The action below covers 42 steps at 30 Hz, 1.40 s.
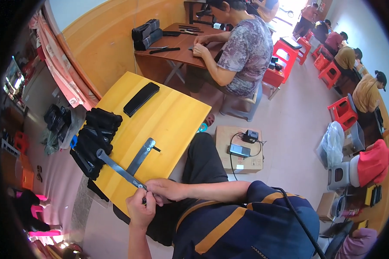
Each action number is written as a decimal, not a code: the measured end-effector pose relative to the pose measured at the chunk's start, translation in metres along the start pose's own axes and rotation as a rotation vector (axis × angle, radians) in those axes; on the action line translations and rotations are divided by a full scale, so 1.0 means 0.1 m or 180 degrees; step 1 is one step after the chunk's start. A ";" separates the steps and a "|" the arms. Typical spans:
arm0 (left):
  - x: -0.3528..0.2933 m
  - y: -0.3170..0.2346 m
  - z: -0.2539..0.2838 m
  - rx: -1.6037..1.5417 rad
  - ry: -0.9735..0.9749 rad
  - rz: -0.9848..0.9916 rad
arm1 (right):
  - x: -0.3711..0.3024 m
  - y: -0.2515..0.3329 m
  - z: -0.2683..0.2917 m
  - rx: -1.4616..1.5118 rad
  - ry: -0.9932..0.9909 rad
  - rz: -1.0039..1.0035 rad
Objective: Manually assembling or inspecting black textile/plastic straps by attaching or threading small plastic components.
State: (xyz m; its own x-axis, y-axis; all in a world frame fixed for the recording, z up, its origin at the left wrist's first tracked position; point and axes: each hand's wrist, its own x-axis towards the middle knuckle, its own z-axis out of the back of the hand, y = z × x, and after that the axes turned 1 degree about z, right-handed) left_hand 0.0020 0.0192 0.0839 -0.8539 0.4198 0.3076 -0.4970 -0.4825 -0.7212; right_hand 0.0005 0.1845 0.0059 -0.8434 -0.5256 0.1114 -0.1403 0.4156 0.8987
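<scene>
A long, flat dark grey strap [119, 169] with a rounded end and a small pale mark slants over the yellow wooden table [179, 114]. Its near end runs into my two hands at the table's near edge. My left hand [140, 209] is closed around that end, fingers curled. Touching it, my right hand [165, 190] pinches at the same spot; the fingertips are partly hidden. A second grey strap [141, 157] lies beneath the first, beside a short thin black piece [157, 149]. Bundles of black straps [100, 125] are heaped along the table's left edge.
A black padded bundle [141, 99] lies at the table's far end. Beyond, a co-worker [246, 56] sits at a brown table [177, 43] holding black strips. On my right, a cardboard box [250, 163] on the floor carries a small device [239, 150] with cables. Red stools [345, 113] line the right.
</scene>
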 end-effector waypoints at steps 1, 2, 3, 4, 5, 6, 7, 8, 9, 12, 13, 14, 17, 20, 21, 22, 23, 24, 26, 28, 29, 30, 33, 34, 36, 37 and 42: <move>0.00 -0.01 0.02 -0.0093 0.0087 0.0060 | -0.01 0.04 -0.02 -0.0005 0.0011 -0.0004; 0.00 -0.02 0.04 -0.0188 0.0175 0.0118 | -0.03 0.08 -0.02 -0.0197 0.0032 -0.0007; -0.02 0.00 0.07 -0.0190 0.0174 0.0112 | -0.05 0.12 -0.02 -0.0387 0.0043 -0.0002; -0.06 0.04 0.11 -0.0938 0.0553 0.0787 | -0.06 0.13 0.03 -0.0392 0.0039 0.0001; -0.10 0.08 0.16 -0.1684 0.0932 0.1461 | -0.06 0.14 0.11 -0.0992 0.0397 0.0331; -0.15 0.11 0.24 -0.1681 0.0917 0.1458 | -0.05 0.17 0.16 -0.1588 0.0774 0.0662; -0.19 0.15 0.32 -0.2235 0.1128 0.1626 | -0.05 0.35 0.18 -0.1591 0.0777 0.0662; -0.24 0.19 0.41 -0.2790 0.1336 0.1787 | -0.06 0.54 0.20 -0.2072 0.0950 0.0675; -0.27 0.18 0.49 -0.2990 0.1172 0.1660 | -0.08 0.67 0.21 -0.2557 0.1131 0.0687; -0.18 0.16 0.58 -0.1732 0.1375 0.1607 | -0.08 0.68 0.31 -0.2392 0.1165 0.0197; -0.20 0.25 0.56 -0.1600 0.1405 0.1602 | -0.08 0.65 0.33 -0.2389 0.1208 0.0207; -0.21 0.27 0.53 -0.1590 0.1361 0.1615 | -0.08 0.62 0.34 -0.2487 0.1325 0.0160; -0.19 0.14 0.40 0.0361 0.1014 0.0591 | -0.10 0.62 0.36 -0.2677 0.1426 -0.0014; -0.23 0.10 0.31 0.1245 0.0734 0.0136 | -0.10 0.56 0.35 -0.2876 0.1400 -0.0030; -0.23 0.11 0.32 0.1321 0.0925 0.0196 | -0.09 0.54 0.33 -0.2991 0.1334 0.0069; -0.23 0.11 0.29 0.1342 0.0900 0.0220 | -0.09 0.52 0.33 -0.2986 0.1371 0.0087; -0.24 0.08 0.24 0.1124 0.0793 0.0167 | -0.09 0.51 0.32 -0.2982 0.1239 0.0103; -0.25 0.09 0.21 0.0908 0.0691 0.0113 | -0.09 0.50 0.31 -0.2971 0.1102 0.0119; -0.29 0.15 0.16 0.0840 0.0707 0.0151 | -0.08 0.45 0.34 -0.3023 0.0984 0.0257; -0.24 0.05 0.10 0.0510 0.0757 0.0259 | -0.06 0.43 0.33 -0.3064 0.0888 0.0384; -0.22 0.01 0.07 0.0480 0.0695 0.0133 | -0.04 0.43 0.31 -0.3129 0.0775 0.0269; -0.19 -0.01 0.06 0.0501 0.0660 0.0165 | -0.03 0.45 0.31 -0.3203 0.0661 0.0158; -0.12 -0.04 0.07 0.1047 0.0750 -0.0097 | -0.03 0.40 0.31 -0.2711 0.0560 0.0264; -0.11 -0.03 0.06 0.1057 0.0726 -0.0074 | -0.04 0.41 0.31 -0.2708 0.0596 0.0266; -0.10 0.00 0.05 0.1040 0.0580 -0.0190 | -0.06 0.43 0.30 -0.2317 0.0581 0.0079; -0.10 0.02 0.05 0.1050 0.0565 -0.0168 | -0.06 0.43 0.30 -0.2310 0.0609 0.0078; -0.07 -0.03 0.10 0.0694 0.0523 -0.0140 | -0.07 0.35 0.25 -0.1594 0.0545 -0.0162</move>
State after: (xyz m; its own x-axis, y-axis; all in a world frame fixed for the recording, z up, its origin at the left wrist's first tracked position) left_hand 0.0076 0.0105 0.0898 -0.8031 0.5545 0.2181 -0.5698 -0.6076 -0.5533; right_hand -0.0118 0.2217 0.0262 -0.7394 -0.6669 0.0923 0.1211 0.0031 0.9926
